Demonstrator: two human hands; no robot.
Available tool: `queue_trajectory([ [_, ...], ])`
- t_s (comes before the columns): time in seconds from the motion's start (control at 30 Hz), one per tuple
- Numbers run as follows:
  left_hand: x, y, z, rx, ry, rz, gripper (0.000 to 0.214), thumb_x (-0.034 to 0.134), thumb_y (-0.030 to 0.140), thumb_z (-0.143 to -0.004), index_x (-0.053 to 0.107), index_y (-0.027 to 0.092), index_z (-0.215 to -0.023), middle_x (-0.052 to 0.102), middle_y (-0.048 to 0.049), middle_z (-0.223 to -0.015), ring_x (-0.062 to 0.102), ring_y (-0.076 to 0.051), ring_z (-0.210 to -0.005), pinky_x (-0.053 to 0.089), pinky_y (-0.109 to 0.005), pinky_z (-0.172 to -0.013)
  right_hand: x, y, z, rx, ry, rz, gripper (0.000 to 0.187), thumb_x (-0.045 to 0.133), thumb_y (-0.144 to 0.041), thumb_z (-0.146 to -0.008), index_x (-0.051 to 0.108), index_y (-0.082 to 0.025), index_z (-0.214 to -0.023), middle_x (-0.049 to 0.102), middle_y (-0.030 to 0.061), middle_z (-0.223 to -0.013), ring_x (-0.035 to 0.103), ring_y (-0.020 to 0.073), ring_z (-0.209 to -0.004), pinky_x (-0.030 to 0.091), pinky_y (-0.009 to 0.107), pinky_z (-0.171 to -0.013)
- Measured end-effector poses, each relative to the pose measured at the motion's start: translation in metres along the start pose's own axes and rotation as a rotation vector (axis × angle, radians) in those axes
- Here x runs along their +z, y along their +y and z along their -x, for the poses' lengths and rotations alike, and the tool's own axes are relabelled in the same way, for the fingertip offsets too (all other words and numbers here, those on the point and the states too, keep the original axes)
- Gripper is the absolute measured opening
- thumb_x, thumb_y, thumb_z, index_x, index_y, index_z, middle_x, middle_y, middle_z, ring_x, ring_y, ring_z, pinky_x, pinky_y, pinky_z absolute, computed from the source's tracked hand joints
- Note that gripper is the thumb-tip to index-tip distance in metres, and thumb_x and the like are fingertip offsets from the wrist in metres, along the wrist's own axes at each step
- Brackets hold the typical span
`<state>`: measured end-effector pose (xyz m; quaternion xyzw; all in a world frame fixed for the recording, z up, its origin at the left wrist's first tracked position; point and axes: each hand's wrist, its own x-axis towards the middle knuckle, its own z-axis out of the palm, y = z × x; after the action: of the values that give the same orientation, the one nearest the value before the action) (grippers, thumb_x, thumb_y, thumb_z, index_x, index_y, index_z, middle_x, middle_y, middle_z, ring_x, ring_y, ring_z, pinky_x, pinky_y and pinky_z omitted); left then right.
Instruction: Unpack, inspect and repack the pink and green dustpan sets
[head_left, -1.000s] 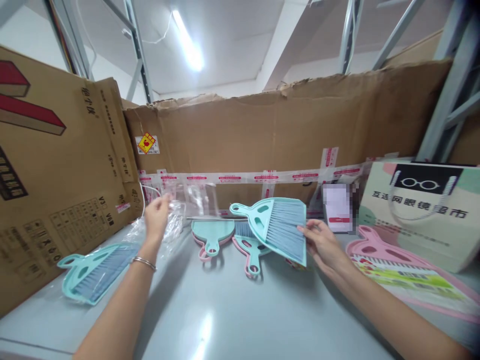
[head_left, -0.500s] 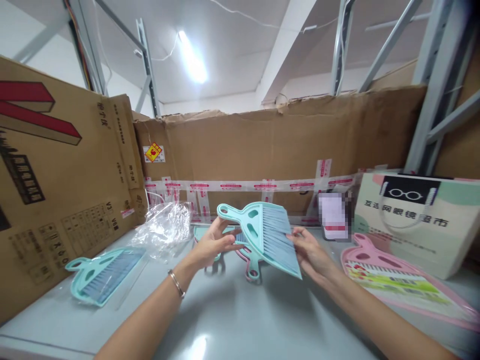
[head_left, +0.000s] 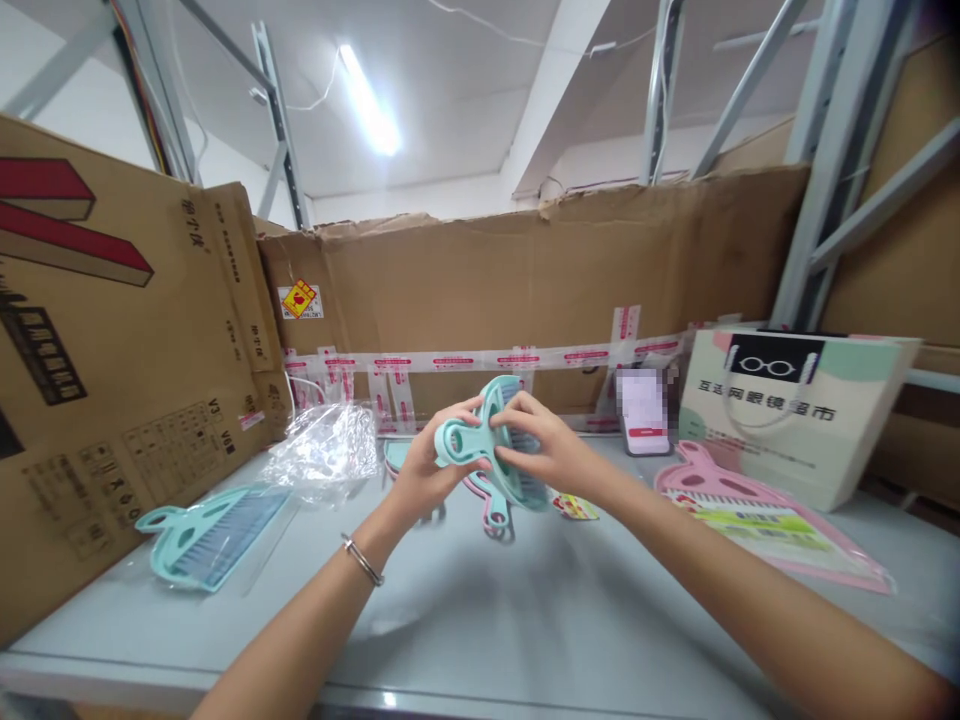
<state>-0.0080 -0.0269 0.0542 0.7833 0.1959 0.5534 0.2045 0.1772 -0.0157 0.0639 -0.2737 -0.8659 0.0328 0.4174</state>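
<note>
Above the table I hold a mint-green dustpan and brush set (head_left: pixel 463 442), its handle end turned toward me and the blue-grey bristles facing away to the right. My left hand (head_left: pixel 429 468) is closed around the handle side, thumb below and fingers above. My right hand (head_left: pixel 551 447) grips the brush body with thumb and bent fingers, from the right; part of the brush is hidden behind it. On the table beneath and behind lie more small dustpan sets (head_left: pixel 491 505), mint and pink, partly covered by my hands. A colourful label card (head_left: pixel 576 506) lies near them.
A bagged mint dustpan set (head_left: pixel 214 535) lies at left, crumpled clear plastic (head_left: pixel 326 455) behind it. A pink dustpan set (head_left: pixel 772 520) lies at right, before a paper bag (head_left: pixel 795 410) and a phone (head_left: pixel 645 415). Cardboard boxes (head_left: pixel 450 290) stand along the back and left.
The dustpan set has been turned from its broad bristle side to its handle end. My right hand has moved from the bristle edge onto the brush body. The camera view has shifted slightly.
</note>
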Motion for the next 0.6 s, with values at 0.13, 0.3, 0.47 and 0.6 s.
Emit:
queue_trajectory([
  [0.13, -0.021, 0.003, 0.004, 0.031, 0.185, -0.244, 0.028, 0.068, 0.023, -0.070, 0.052, 0.021, -0.092, 0.063, -0.0075, -0.100, 0.060, -0.019, -0.093, 0.047, -0.033, -0.081, -0.011, 0.005, -0.008, -0.047, 0.097, -0.012, 0.018, 0.049, -0.020, -0.079, 0.060, -0.019, -0.094, 0.047, 0.0044, -0.083, 0.049, 0.0159, -0.072, 0.043, 0.030, -0.067],
  [0.3, -0.062, -0.015, 0.016, 0.104, 0.543, -0.437, 0.024, 0.070, 0.023, -0.067, 0.048, 0.021, -0.077, 0.059, 0.0000, -0.080, 0.059, -0.015, -0.079, 0.046, -0.030, -0.078, -0.022, 0.040, 0.004, -0.024, 0.147, 0.165, 0.027, 0.041, -0.018, -0.083, 0.062, -0.022, -0.100, 0.048, 0.0073, -0.096, 0.050, 0.0181, -0.085, 0.041, 0.031, -0.074],
  [0.47, -0.070, -0.047, 0.029, -0.192, 0.132, -0.507, 0.010, 0.055, 0.029, -0.077, 0.055, 0.019, -0.073, 0.057, -0.0008, -0.071, 0.056, -0.014, -0.068, 0.046, -0.025, -0.064, 0.022, 0.074, 0.024, -0.032, -0.227, 0.334, 0.036, 0.038, -0.005, -0.080, 0.066, -0.024, -0.091, 0.056, 0.0050, -0.091, 0.048, 0.0155, -0.074, 0.036, 0.029, -0.071],
  [0.6, -0.066, -0.061, 0.035, -0.305, -0.092, -0.497, 0.010, 0.049, 0.020, -0.074, 0.059, 0.019, -0.073, 0.060, -0.0020, -0.074, 0.057, -0.015, -0.069, 0.046, -0.026, -0.065, 0.057, 0.089, 0.027, -0.038, -0.332, 0.346, 0.037, 0.043, -0.002, -0.078, 0.067, -0.025, -0.094, 0.060, 0.0056, -0.091, 0.050, 0.0165, -0.077, 0.034, 0.030, -0.073],
])
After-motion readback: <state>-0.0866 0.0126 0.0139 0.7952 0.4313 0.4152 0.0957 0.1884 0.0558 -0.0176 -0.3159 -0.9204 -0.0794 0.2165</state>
